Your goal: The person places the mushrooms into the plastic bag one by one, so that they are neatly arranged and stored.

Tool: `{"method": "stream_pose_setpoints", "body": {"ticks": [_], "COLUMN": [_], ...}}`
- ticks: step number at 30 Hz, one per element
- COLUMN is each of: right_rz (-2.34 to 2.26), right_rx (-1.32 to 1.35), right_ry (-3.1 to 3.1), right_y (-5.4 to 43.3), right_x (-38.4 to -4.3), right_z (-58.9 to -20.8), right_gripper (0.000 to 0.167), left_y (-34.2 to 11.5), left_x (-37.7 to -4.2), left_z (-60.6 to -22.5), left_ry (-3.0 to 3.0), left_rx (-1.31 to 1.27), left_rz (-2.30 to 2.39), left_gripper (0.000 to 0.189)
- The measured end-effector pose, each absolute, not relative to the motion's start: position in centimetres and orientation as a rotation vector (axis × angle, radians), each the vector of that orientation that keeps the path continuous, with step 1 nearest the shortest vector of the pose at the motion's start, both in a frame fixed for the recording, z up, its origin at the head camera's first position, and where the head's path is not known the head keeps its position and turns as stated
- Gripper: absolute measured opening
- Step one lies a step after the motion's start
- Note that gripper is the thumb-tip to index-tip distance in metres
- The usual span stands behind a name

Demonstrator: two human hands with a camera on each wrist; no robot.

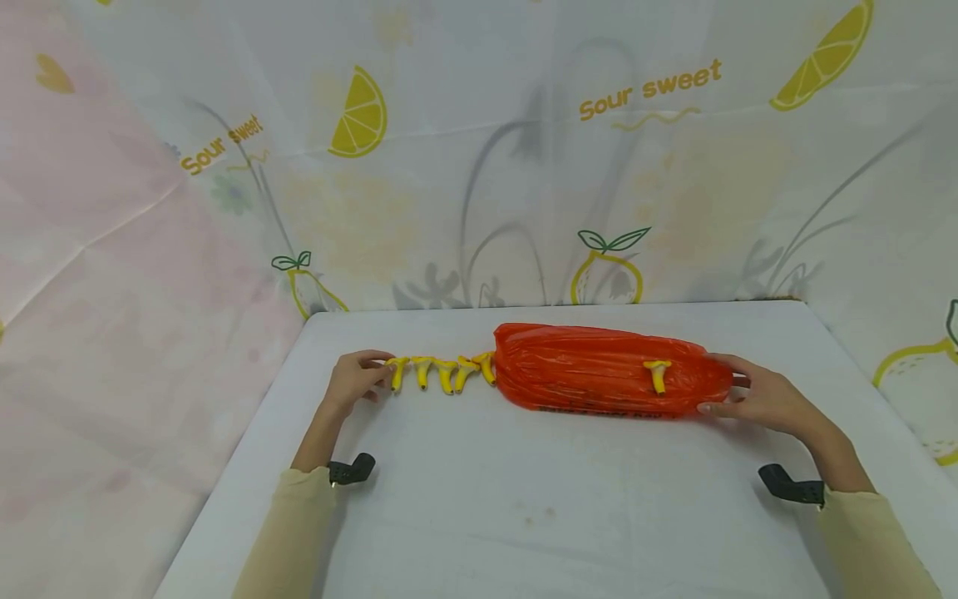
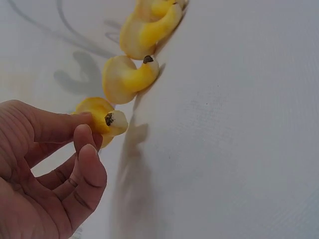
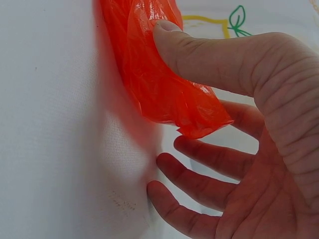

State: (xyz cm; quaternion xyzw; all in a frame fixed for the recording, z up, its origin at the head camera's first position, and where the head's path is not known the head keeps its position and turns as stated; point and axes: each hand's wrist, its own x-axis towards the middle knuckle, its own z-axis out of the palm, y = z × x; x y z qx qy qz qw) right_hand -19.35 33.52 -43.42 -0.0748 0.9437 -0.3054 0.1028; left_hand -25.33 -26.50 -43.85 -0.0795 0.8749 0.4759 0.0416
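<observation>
From the head view, five yellow mushroom-shaped pieces (image 1: pixel 446 376) lie in a row on the white bench (image 1: pixel 561 499), caps away from the person and stems nearer; the row's right end comes up to a red plastic bag (image 1: pixel 584 362), though whether they touch I cannot tell. A sixth piece (image 1: pixel 658 377) lies on top of the bag, toward its right end. The left hand (image 1: pixel 350 386) is at the leftmost piece (image 1: pixel 397 376), the right hand (image 1: pixel 778 403) at the bag's right end. The left wrist view shows what the head view is too far off to give: the fingers pinch that end piece near its cap, and the stems finish in dark tips. The pieces look light and fairly firm, perhaps smooth enough to slip; the stem just below the flared cap seems the best place to hold. In the right wrist view, no yellow piece appears, but the grip is clear: thumb over the crumpled edge, forefinger partly hidden behind it, other fingers spread apart. The thin film looks soft, slippery and easily torn, so a gathered fold should hold better than a single layer.
</observation>
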Motion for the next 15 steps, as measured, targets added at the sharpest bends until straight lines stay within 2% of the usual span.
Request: {"method": "stream_pose_setpoints", "body": {"ticks": [15], "right_rz": [-0.904], "right_rx": [-0.218], "right_ry": [2.786], "right_y": [33.4], "right_x": [-19.3], "right_z": [-43.4], "right_gripper": [0.093], "left_y": [-25.0], "left_x": [-24.7], "left_z": [-41.8], "left_ry": [2.651], "left_rx": [-0.087], "left_rz": [1.581], "left_gripper": [0.033]}}
